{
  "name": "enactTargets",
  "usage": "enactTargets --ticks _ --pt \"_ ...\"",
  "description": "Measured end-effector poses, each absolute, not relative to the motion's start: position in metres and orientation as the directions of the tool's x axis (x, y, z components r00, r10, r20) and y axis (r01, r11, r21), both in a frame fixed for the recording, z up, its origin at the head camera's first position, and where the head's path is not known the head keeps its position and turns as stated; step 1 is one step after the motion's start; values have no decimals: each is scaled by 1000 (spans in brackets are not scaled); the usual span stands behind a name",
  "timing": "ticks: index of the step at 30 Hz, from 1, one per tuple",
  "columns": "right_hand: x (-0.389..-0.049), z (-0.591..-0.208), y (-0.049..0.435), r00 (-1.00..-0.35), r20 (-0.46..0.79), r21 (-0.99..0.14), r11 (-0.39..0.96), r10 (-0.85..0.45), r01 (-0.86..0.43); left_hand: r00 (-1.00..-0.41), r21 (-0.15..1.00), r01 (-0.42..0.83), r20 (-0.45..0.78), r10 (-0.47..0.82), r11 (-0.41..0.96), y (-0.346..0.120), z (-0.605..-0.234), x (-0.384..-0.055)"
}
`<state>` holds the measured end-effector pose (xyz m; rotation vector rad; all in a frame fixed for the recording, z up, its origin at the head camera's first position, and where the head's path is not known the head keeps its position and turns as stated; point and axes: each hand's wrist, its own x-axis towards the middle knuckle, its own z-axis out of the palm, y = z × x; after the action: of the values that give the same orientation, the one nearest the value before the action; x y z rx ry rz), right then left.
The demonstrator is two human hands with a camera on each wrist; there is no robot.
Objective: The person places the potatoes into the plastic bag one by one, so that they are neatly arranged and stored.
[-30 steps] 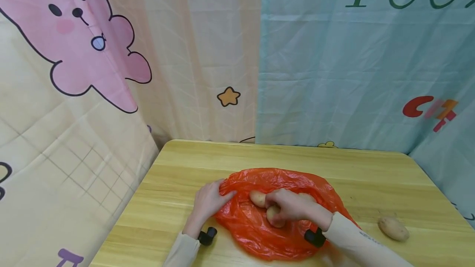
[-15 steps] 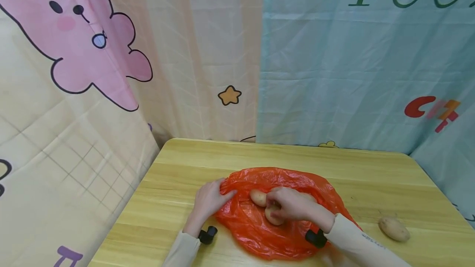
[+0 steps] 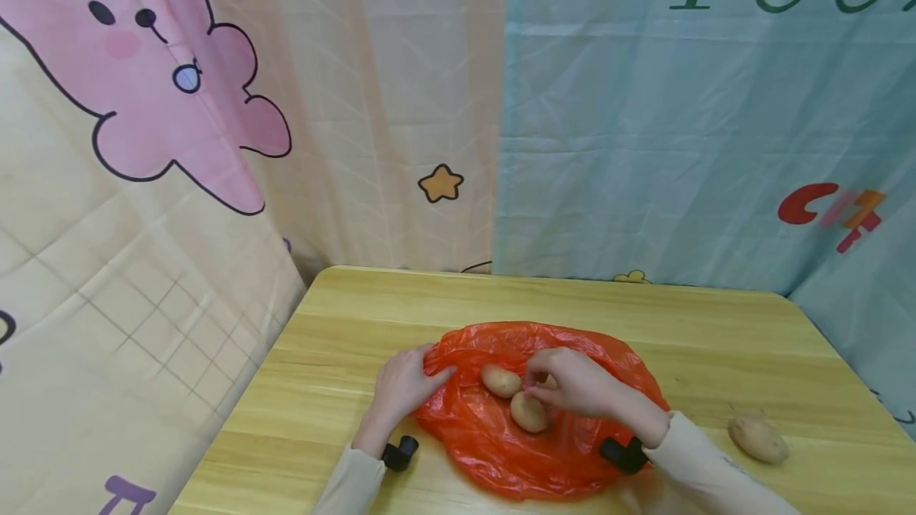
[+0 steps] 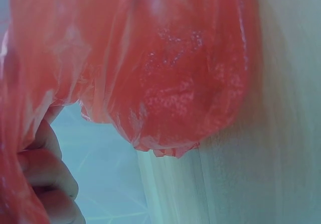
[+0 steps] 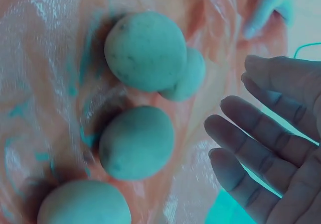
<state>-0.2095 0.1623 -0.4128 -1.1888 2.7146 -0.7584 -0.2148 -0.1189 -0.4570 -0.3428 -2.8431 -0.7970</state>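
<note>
A red plastic bag (image 3: 475, 451) lies spread on the table, its rim pinched at the left by my left hand (image 3: 404, 384). In the left wrist view the curled fingers (image 4: 50, 171) show behind the thin film. Potatoes rest on the bag: one potato (image 3: 500, 381) at the left and another potato (image 3: 529, 412) just below it. My right hand (image 3: 576, 382) hovers over the bag beside them and partly hides more. From the right wrist, several potatoes appear, including a middle potato (image 5: 136, 142); the right hand's spread fingers (image 5: 261, 133) hold nothing.
A single potato (image 3: 758, 439) lies off the bag at the right of the wooden table (image 3: 343, 332). Printed curtains (image 3: 608, 141) hang behind the table's far edge. Black wrist cameras (image 3: 401, 454) sit on both wrists.
My right hand has let go of the lower potato and drawn slightly up and to the right. That potato stays on the bag. The left hand keeps its place.
</note>
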Motion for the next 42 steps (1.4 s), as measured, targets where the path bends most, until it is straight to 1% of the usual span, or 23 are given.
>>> enactTargets --ticks 4,13,18,22,32,38,42 --pt "-209 -409 170 -710 135 -466 588 -691 -661 -959 494 267 224 176 828 -119 -457 -215" --pt "-207 -400 188 -701 232 -420 580 -675 -698 -959 498 268 222 178 825 -118 -457 -214" --pt "-205 -397 199 -713 270 -437 578 -647 -689 -959 495 266 222 175 827 -118 -457 -214" --pt "-204 -394 208 -736 269 -466 585 -622 -664 -959 496 267 223 176 826 -119 -457 -215" --pt "-195 -384 239 -791 331 -466 640 -514 -611 -958 498 270 223 179 824 -118 -457 -214" --pt "-194 -385 259 -793 426 -429 675 -435 -601 -957 501 274 226 181 821 -119 -456 -213" --pt "-192 -387 270 -790 462 -398 702 -403 -591 -957 504 275 228 182 819 -119 -456 -212"
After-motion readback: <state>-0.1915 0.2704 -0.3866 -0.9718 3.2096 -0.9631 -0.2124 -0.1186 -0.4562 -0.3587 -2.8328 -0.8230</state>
